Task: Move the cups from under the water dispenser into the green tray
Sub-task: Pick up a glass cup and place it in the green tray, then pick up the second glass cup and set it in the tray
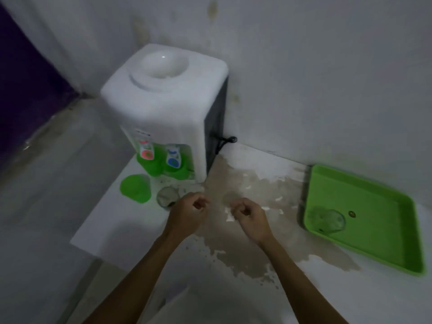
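Both hands loosely curled, holding nothing: the left hand (190, 210) hovers beside the clear glass (167, 198), near the green cup (135, 188) by the dispenser (163, 108). One glass (327, 220) already sits in the green tray (378, 206), far right. Best wrap the glass low, lift straight.

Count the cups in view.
5, perhaps more hidden: two green cups under the taps, green cup and clear glass before the dispenser, clear glass in the tray.
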Tool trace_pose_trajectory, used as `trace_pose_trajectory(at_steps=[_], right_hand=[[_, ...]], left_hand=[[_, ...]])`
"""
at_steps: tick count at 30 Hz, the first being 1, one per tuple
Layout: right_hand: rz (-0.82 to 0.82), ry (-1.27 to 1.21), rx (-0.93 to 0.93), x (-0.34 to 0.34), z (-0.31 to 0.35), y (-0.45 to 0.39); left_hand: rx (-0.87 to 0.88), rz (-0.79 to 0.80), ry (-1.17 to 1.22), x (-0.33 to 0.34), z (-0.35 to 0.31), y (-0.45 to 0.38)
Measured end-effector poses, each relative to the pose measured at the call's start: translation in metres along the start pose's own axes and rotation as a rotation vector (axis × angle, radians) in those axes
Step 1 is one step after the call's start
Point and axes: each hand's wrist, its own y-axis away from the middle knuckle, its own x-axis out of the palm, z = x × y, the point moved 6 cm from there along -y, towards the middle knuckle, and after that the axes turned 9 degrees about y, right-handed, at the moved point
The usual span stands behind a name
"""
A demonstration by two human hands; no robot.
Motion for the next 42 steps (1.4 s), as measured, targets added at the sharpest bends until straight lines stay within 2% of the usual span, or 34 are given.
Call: trace_pose_trajectory(at_steps=[7, 9, 14, 22, 25, 29, 34, 37, 39, 42], right_hand=[[0.073, 0.010, -0.008, 0.066, 0.044, -0.028], [0.075, 0.018, -0.023, 0.075, 0.052, -0.034], [0.068, -0.002, -0.012, 0.085, 0.061, -0.049], [-0.001, -0.024, 0.020, 0.067, 0.052, -0.050], [-0.010, -0.038, 0.043, 0.059, 0.043, -0.041], [-0.034, -0.060, 0.089, 0.041, 0.026, -0.027], [-0.126, -0.117, 0.191, 0.003, -0.005, -0.002], [-0.139, -0.330, 0.426, -0.022, -0.032, 0.019], [-0.040, -0.571, 0.580, -0.032, -0.047, 0.032], [0.045, -0.884, 0.664, -0.056, -0.067, 0.051]], left_hand=[[0.022, -0.050, -0.163, -0.061, 0.033, -0.014], [0.030, 0.007, -0.252, -0.063, 0.040, -0.021], [-0.094, 0.214, -0.370, -0.058, 0.068, -0.040], [-0.041, 0.317, -0.471, -0.053, 0.072, -0.058], [-0.066, 0.233, -0.420, -0.053, 0.064, -0.059], [-0.048, 0.257, -0.328, -0.036, 0.043, -0.059], [0.106, 0.213, -0.186, 0.004, -0.019, -0.051], [0.200, 0.230, -0.136, 0.039, -0.064, -0.041], [0.234, 0.259, -0.117, 0.064, -0.089, -0.035], [0.274, 0.321, -0.098, 0.110, -0.126, -0.021]])
